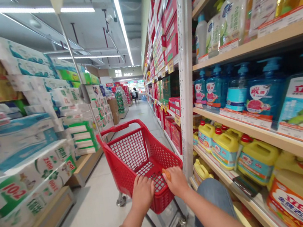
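A red plastic shopping cart (122, 172) with lattice walls stands right in front of me on its wheeled dark frame. My left hand (144, 191) is closed over the near rim of the cart, a bracelet on its wrist. Closed as well, my right hand (176, 180) holds the cart's near right side. An orange piece (166, 174) shows by its thumb; whether it belongs to the handle I cannot tell. My palms and the part of the handle under them are hidden. A thin pole (72, 57) rises from the cart's far left corner.
Shelves with blue pump bottles (260, 92) and yellow jugs (258, 160) run close on the right, beside a white upright (184, 58). Stacked tissue packs (35, 178) line the left. The tiled aisle (136, 112) leads ahead towards a distant person (135, 93).
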A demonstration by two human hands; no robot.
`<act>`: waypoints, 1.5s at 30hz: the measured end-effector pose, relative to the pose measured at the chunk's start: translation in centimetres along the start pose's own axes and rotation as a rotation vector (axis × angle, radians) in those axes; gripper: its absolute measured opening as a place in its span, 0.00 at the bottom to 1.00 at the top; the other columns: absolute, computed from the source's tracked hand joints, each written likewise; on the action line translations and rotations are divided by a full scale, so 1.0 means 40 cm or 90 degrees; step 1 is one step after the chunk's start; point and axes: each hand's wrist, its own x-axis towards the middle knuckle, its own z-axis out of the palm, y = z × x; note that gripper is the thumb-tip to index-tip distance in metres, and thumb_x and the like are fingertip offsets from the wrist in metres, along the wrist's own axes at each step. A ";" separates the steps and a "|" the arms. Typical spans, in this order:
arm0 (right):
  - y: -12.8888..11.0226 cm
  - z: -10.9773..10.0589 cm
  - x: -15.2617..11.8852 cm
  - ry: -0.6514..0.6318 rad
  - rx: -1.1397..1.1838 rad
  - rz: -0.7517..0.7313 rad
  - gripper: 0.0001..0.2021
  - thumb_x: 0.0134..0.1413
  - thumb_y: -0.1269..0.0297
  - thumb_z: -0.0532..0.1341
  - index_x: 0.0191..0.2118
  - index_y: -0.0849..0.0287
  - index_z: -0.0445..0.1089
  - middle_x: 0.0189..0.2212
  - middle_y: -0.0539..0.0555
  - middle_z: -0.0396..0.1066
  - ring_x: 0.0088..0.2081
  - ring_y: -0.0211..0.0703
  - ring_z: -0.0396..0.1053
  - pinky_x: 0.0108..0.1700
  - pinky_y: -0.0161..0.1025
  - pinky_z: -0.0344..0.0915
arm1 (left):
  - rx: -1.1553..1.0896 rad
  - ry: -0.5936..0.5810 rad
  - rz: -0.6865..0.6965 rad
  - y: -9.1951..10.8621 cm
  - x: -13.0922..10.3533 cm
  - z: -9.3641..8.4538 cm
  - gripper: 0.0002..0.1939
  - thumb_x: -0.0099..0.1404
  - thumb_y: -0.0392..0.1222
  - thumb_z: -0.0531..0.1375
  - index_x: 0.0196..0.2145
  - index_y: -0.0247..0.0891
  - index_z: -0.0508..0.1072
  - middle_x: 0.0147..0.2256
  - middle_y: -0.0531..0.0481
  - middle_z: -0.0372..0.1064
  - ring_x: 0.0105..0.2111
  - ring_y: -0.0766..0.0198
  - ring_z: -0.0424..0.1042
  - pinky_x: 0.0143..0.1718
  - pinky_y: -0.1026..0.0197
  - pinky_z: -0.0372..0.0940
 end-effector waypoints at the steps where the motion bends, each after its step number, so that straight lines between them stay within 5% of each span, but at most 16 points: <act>1: -0.021 0.009 -0.014 0.017 0.010 -0.002 0.18 0.67 0.61 0.45 0.38 0.59 0.70 0.33 0.56 0.71 0.38 0.45 0.65 0.45 0.41 0.52 | 0.002 0.004 -0.009 0.016 0.000 0.006 0.21 0.71 0.43 0.43 0.33 0.40 0.74 0.35 0.46 0.72 0.42 0.57 0.67 0.60 0.48 0.49; 6: -0.033 0.029 -0.065 0.037 0.042 -0.092 0.16 0.64 0.59 0.46 0.38 0.59 0.69 0.32 0.56 0.69 0.38 0.47 0.63 0.46 0.42 0.53 | 0.007 -0.016 0.006 0.012 0.018 -0.004 0.21 0.71 0.46 0.45 0.32 0.40 0.76 0.34 0.45 0.73 0.42 0.55 0.68 0.58 0.47 0.50; 11: 0.024 0.003 -0.020 0.035 0.005 -0.015 0.17 0.65 0.60 0.46 0.34 0.59 0.69 0.31 0.56 0.69 0.38 0.46 0.63 0.46 0.42 0.53 | 0.037 0.023 -0.048 -0.023 0.059 -0.005 0.24 0.71 0.48 0.43 0.33 0.39 0.75 0.36 0.43 0.73 0.42 0.55 0.68 0.55 0.48 0.52; 17: -0.050 0.019 -0.043 0.062 -0.007 -0.003 0.15 0.65 0.59 0.49 0.46 0.60 0.69 0.37 0.57 0.70 0.40 0.49 0.63 0.47 0.45 0.53 | 0.060 0.000 -0.054 0.027 0.077 0.022 0.27 0.72 0.49 0.40 0.34 0.38 0.76 0.36 0.42 0.74 0.42 0.53 0.68 0.50 0.49 0.54; 20: -0.021 0.018 -0.059 0.075 -0.024 -0.036 0.16 0.64 0.57 0.49 0.45 0.60 0.69 0.35 0.56 0.70 0.38 0.48 0.63 0.46 0.44 0.53 | 0.073 -0.009 -0.028 -0.025 0.075 -0.001 0.27 0.72 0.52 0.40 0.33 0.39 0.75 0.35 0.42 0.74 0.41 0.54 0.68 0.48 0.50 0.55; 24: 0.034 -0.001 -0.024 0.067 -0.063 0.010 0.15 0.65 0.59 0.48 0.36 0.60 0.70 0.31 0.56 0.69 0.36 0.46 0.63 0.44 0.43 0.54 | 0.111 0.067 -0.076 -0.093 0.071 -0.027 0.22 0.71 0.50 0.44 0.32 0.40 0.74 0.34 0.44 0.72 0.41 0.55 0.66 0.53 0.49 0.51; 28: -0.031 0.010 0.025 0.058 -0.109 0.138 0.13 0.63 0.60 0.52 0.34 0.60 0.70 0.31 0.58 0.70 0.36 0.49 0.64 0.43 0.45 0.53 | 0.126 0.098 -0.126 -0.041 0.076 -0.007 0.21 0.71 0.47 0.43 0.34 0.40 0.73 0.35 0.44 0.71 0.42 0.55 0.65 0.57 0.46 0.46; 31: -0.091 0.034 0.036 0.079 -0.095 0.096 0.13 0.62 0.58 0.55 0.45 0.61 0.68 0.37 0.60 0.70 0.41 0.52 0.64 0.46 0.47 0.53 | 0.118 0.060 -0.103 -0.010 0.075 -0.004 0.22 0.71 0.48 0.42 0.34 0.39 0.73 0.35 0.44 0.71 0.40 0.55 0.65 0.52 0.48 0.50; 35: -0.057 0.032 0.036 0.058 -0.058 0.011 0.14 0.63 0.57 0.54 0.49 0.58 0.66 0.38 0.57 0.70 0.41 0.50 0.63 0.46 0.45 0.54 | 0.152 0.058 -0.062 -0.090 0.052 -0.054 0.23 0.71 0.52 0.43 0.33 0.39 0.72 0.34 0.44 0.72 0.40 0.55 0.65 0.49 0.51 0.52; 38: -0.014 0.019 0.052 0.066 -0.064 0.070 0.12 0.64 0.58 0.52 0.45 0.58 0.68 0.36 0.57 0.70 0.40 0.50 0.64 0.45 0.45 0.54 | 0.204 0.106 -0.087 -0.150 0.036 -0.091 0.24 0.70 0.54 0.44 0.32 0.38 0.72 0.34 0.43 0.71 0.40 0.54 0.65 0.51 0.50 0.50; 42: -0.061 0.042 0.077 0.098 -0.058 0.136 0.12 0.63 0.59 0.53 0.44 0.60 0.69 0.38 0.60 0.70 0.42 0.54 0.64 0.49 0.51 0.55 | 0.218 0.116 -0.133 -0.119 0.039 -0.084 0.24 0.71 0.52 0.43 0.32 0.37 0.72 0.33 0.42 0.70 0.40 0.53 0.64 0.50 0.49 0.50; 45: -0.115 0.087 0.074 0.105 0.005 -0.011 0.20 0.60 0.59 0.55 0.56 0.61 0.62 0.48 0.61 0.68 0.52 0.54 0.60 0.58 0.54 0.50 | 0.190 0.088 -0.118 -0.082 0.042 -0.081 0.24 0.71 0.51 0.43 0.33 0.37 0.73 0.34 0.42 0.71 0.40 0.53 0.65 0.48 0.50 0.51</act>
